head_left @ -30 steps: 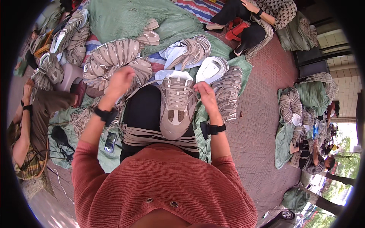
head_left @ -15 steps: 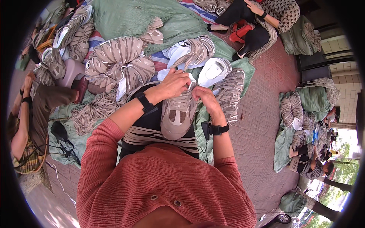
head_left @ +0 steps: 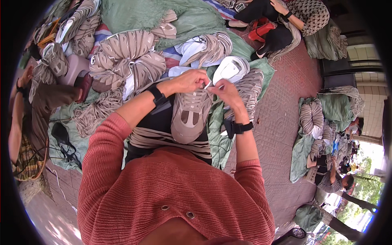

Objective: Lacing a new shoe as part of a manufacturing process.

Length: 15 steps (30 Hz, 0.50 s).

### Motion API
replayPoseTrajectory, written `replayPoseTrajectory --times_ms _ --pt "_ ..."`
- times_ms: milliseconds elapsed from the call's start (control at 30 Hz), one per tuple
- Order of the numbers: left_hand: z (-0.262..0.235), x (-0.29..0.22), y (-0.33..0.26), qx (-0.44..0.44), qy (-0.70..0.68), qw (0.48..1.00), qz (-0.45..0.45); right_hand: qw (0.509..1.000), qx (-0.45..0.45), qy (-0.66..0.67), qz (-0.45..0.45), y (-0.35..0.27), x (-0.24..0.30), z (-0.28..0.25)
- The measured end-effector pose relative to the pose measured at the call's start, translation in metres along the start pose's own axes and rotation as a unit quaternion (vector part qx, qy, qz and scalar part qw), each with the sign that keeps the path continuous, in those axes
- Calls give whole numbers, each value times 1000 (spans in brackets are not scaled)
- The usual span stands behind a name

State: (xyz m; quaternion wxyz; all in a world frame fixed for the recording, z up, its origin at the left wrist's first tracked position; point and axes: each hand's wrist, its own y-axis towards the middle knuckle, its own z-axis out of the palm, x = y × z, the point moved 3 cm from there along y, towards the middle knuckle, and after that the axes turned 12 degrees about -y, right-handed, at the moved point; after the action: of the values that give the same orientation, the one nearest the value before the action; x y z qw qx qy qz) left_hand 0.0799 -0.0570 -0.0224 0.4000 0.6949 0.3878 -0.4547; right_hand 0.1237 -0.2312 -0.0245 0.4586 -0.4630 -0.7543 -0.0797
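Reddish patterned paving (head_left: pixel 281 114) lies right; left hand (head_left: pixel 188 81) and right hand (head_left: pixel 228 94) pinch a thin white strip (head_left: pixel 208 85) beside a taupe laced sneaker (head_left: pixel 188 130).

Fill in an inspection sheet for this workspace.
Surface: crumpled green woven sheet, red patterned paving beyond.
Job's things: grey-brown lace-up shoe upper on the lap, toe toward the wearer; white strip at its collar.
Clutter: bundled grey-brown shoe uppers; tangled beige laces.
Hands: left hand and right hand meet at the strip; exact grip unclear.
Cables: thin white cord, lower left.
Surroundings: people at left, upper right.
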Motion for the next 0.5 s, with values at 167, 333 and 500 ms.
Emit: replayPoseTrajectory --times_ms 167,333,500 --pt "-3 5 10 61 52 996 27 995 -18 -68 -72 5 11 6" --pt "-12 5 10 51 36 996 63 997 -5 -61 -49 1 7 4" --pt "-132 7 -26 -217 221 950 45 997 0 -24 -71 -3 4 4"
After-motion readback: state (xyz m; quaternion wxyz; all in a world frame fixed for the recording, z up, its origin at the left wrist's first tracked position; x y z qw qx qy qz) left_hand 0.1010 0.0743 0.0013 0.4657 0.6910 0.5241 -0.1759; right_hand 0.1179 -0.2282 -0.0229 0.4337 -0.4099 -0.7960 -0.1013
